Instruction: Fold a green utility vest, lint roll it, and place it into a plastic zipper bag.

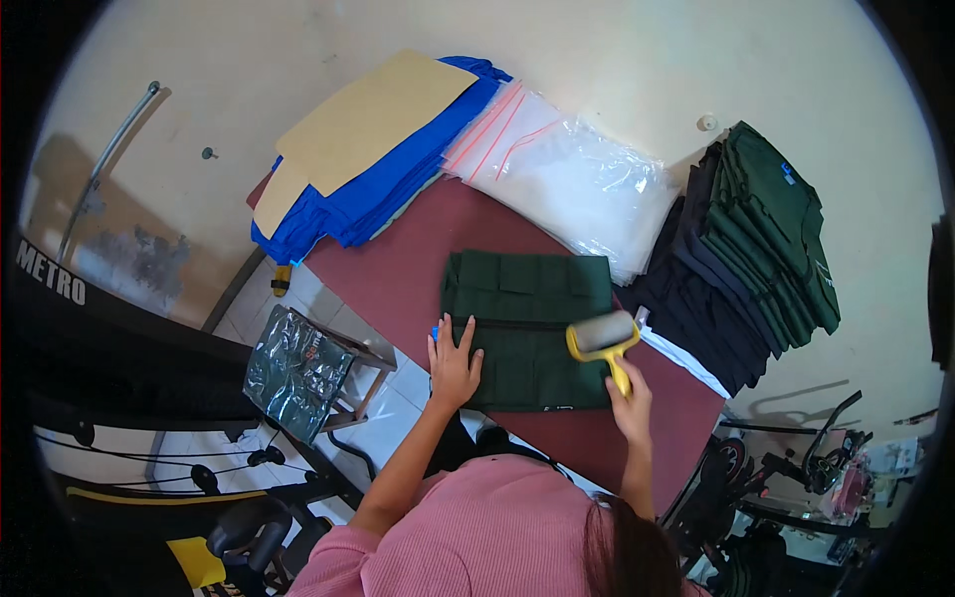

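Note:
A folded dark green garment (526, 291) with flap pockets lies on the maroon table top (403, 272) before me. My left hand (455, 366) rests flat on its left edge with the fingers spread, beside a small blue tag or clip. In my right hand (630, 399) is the yellow handle of a lint roller (603, 332), its pale roller over the garment's right edge. Whether the roller touches the cloth I cannot tell.
Blue folded cloth (418, 168) under tan card sheets (373, 119) lies at the back left. Clear plastic bags (574, 179) adjoin it. Dark green and black garments (768, 224) are stacked at right. A bagged garment (298, 373) sits on a stool at left; exercise equipment stands lower right.

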Tool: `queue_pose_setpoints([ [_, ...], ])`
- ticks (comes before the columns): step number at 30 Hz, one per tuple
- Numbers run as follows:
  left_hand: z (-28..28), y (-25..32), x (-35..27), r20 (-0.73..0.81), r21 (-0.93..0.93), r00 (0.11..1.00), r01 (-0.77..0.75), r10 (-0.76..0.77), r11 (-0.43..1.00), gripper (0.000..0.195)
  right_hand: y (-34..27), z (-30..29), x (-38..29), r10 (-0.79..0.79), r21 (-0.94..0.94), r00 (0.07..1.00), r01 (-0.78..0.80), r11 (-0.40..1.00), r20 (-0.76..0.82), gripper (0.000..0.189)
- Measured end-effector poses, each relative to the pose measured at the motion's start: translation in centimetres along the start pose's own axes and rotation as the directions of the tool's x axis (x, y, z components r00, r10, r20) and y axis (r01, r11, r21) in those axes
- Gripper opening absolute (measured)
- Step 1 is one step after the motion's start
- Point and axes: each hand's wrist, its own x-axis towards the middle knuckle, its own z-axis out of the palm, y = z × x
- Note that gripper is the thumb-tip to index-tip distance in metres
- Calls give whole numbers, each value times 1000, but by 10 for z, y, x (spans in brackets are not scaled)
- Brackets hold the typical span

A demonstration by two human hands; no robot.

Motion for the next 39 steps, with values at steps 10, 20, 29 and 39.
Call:
queue_pose_setpoints([
  [10,2,0,5,-33,-41,999,-38,37,998,53,25,-104,-33,333,-37,898,-338,941,289,36],
  [20,1,-3,2,-26,-69,999,-36,35,997,52,-16,-72,71,221,-437,810,48,898,543,20],
  [29,6,-6,4,-80,-94,996,-47,39,995,49,-68,30,90,90,-299,672,202,933,735,20],
  [39,14,-19,2,-136,-436,974,104,-180,894,45,-61,-12,106,289,-614,659,334,715,695,16],
])
